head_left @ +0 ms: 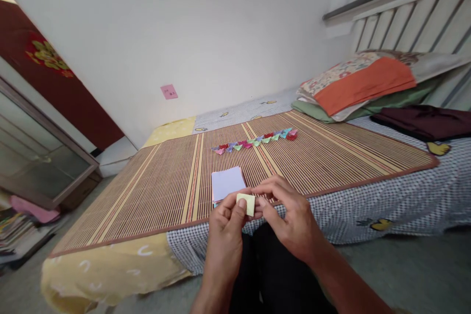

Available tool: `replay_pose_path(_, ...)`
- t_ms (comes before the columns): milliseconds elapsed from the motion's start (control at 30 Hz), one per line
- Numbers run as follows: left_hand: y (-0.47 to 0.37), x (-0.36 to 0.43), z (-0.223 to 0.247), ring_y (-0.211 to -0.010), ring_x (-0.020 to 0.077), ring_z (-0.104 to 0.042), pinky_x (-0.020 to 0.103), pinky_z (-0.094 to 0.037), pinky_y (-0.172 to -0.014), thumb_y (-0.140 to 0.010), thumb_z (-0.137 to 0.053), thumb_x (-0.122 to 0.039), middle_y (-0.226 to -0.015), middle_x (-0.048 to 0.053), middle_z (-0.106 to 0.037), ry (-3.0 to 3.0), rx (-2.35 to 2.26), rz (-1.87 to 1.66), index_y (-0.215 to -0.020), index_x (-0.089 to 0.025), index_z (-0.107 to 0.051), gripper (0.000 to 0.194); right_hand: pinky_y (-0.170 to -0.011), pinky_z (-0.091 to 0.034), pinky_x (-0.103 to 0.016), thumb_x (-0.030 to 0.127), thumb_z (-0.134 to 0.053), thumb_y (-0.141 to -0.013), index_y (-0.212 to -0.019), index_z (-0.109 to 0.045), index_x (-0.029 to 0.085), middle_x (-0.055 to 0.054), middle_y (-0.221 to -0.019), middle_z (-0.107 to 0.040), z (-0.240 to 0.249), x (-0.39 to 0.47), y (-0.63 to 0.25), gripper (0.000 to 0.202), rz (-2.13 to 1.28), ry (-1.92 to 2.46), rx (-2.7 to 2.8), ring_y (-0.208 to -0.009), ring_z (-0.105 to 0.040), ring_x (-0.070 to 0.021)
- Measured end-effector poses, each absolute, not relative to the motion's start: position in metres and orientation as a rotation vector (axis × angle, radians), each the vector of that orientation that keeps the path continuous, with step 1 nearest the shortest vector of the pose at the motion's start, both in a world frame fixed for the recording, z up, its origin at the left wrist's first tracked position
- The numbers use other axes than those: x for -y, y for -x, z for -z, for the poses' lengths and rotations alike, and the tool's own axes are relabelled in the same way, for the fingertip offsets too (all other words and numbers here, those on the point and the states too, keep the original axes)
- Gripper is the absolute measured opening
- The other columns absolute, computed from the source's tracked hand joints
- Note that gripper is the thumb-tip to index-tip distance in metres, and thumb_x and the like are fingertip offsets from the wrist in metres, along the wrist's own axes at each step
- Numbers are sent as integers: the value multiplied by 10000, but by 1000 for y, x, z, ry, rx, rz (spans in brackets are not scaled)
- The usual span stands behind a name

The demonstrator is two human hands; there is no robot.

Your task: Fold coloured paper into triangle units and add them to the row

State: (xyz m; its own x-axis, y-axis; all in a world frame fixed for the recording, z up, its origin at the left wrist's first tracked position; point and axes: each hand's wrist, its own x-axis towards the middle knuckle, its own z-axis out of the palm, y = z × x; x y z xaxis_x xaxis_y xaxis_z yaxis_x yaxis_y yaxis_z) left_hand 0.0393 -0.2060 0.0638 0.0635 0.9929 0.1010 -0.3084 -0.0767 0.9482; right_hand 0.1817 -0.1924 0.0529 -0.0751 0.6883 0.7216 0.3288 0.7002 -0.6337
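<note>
A small square of folded pale yellow paper (249, 204) is pinched in my left hand (228, 223), the thumb lying flat across its front. Close by on the right, my right hand (290, 213) has its thumb and fingers apart, the fingertips beside the paper's edge; whether they touch it I cannot tell. Just beyond my left hand lies a stack of square paper sheets (227, 182), lilac on top, with other colours peeking out at its edges. Farther back, a zigzag row of small folded paper pieces (257, 141) in several colours stretches across the mat.
A striped bamboo mat (165, 186) covers the bed over a checked and yellow sheet (121, 265). Pillows with an orange cover (368, 83) and a dark maroon cloth (423, 121) lie at right. A pink note (169, 91) is on the wall. A glass-fronted cabinet (37, 142) stands left.
</note>
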Motion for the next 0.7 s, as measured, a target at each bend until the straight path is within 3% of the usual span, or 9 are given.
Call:
replay_pose_path(200,-37,212,-70,-742,148,-666,265,-505,-747,-918,-684,-345,-863,34,-761,-1255,-957,-1289,-1434,-198,-523,561,-559,-530,-234,204,-594,-955,-840,-663,204,-36,-885,-608,-56,194,-182,134,-722,821,1594,-753,-603,-157)
replay_pose_path(433,-32,213,-73,-856,190,-693,307,-516,-809,-920,-677,-353,-996,80,-773,-1330,-942,-1162,-1471,-204,-486,602,-677,-530,-257,152,-618,-936,-880,-706,203,-35,-911,-631,-60,195,-181,116,-734,776,1673,-851,-616,-167)
replay_pose_path(600,-34,212,-74,-819,169,-683,276,-531,-758,-845,-766,-298,-1055,83,-757,-1325,-963,-1157,-1386,-203,-565,585,-632,-460,-254,152,-597,-930,-783,-664,178,-20,-816,-609,-64,194,-177,163,-692,819,1637,-755,-586,-147)
replay_pose_path(700,-38,209,-72,-731,140,-669,230,-515,-684,-727,-869,-256,-905,53,-758,-1265,-949,-1166,-1103,-161,-687,429,-606,-433,-262,208,-592,-934,-755,-639,177,-6,-738,-596,-64,193,-176,188,-681,891,1550,-667,-548,-137)
